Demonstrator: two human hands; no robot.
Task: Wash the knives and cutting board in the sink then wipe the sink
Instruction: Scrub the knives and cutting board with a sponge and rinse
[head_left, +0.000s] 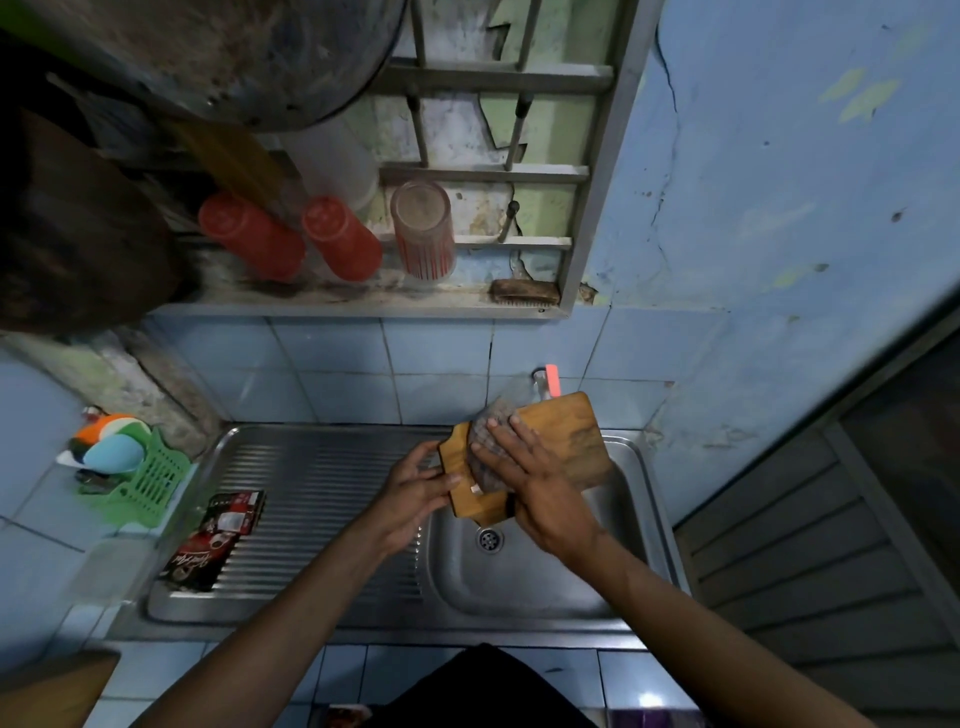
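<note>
A wooden cutting board (563, 436) is held tilted over the steel sink basin (524, 571). My left hand (415, 488) grips its handle end at the lower left. My right hand (530, 478) lies with fingers spread on a grey scouring pad (485, 415), pressing it against the board's face. A tap with a red handle (550, 379) stands right behind the board. No knives are in view.
The ribbed drainboard (322, 499) left of the basin carries a dark red sachet pack (213, 540). A green basket (150, 478) with sponges sits at far left. A shelf above holds two red cups (296, 239), a glass (423, 228) and a brush (524, 291).
</note>
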